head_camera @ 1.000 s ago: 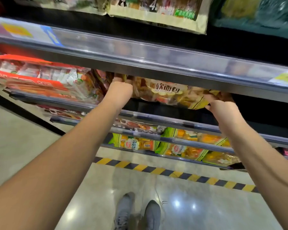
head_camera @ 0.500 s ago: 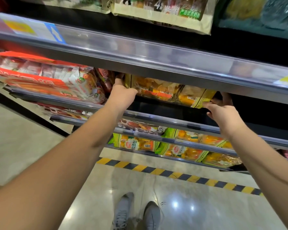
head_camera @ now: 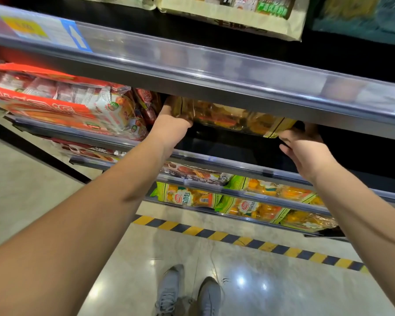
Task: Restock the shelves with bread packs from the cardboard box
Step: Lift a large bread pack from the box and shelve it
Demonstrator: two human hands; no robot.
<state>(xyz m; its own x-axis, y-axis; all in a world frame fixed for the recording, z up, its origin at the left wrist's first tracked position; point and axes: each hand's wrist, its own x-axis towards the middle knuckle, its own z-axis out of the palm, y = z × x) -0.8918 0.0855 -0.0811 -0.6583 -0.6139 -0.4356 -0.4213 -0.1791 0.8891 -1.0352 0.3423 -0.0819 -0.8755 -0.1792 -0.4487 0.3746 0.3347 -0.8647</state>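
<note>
Bread pack lies crosswise, left hand & right hand at ends.

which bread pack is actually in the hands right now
The clear yellow-edged pack under the shelf lip, held between left hand and right hand; the green ones sit untouched below.

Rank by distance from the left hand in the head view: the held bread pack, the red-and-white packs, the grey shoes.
1. Bread pack, gripped by the left hand, its right end at the right hand.
2. Red-and-white packs, same shelf, leftward.
3. Grey shoes, on the floor below.
</note>
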